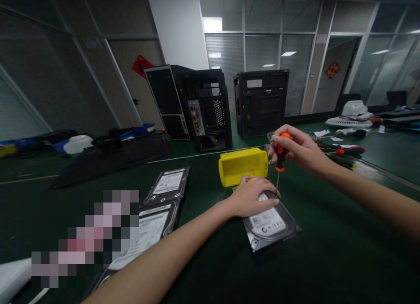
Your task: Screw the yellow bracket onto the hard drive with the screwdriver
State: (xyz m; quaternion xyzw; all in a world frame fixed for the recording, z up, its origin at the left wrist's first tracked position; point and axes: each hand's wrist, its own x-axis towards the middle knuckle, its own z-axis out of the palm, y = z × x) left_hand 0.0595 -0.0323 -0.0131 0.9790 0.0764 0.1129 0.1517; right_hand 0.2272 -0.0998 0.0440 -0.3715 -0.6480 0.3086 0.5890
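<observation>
A silver and black hard drive [270, 221] with a white label lies flat on the green work surface in front of me. My left hand [252, 197] rests across its far part and holds it. The thumb and fingertips reach its far right corner and hide some of the label. Above that corner, my right hand [290, 148] is closed around the orange and black handle of a screwdriver [280, 157]. The screwdriver stands nearly upright, its shaft pointing down at the drive's corner by my left fingertips. Just beyond my left hand, a yellow plastic bin [244, 166] lies with its opening towards me.
More hard drives [169, 182] lie in a row on the left, partly behind my left forearm. Two black computer cases [205, 107] [261, 103] stand at the back. Red-handled hand tools [349, 150] lie to the right. A pixelated patch covers the lower left.
</observation>
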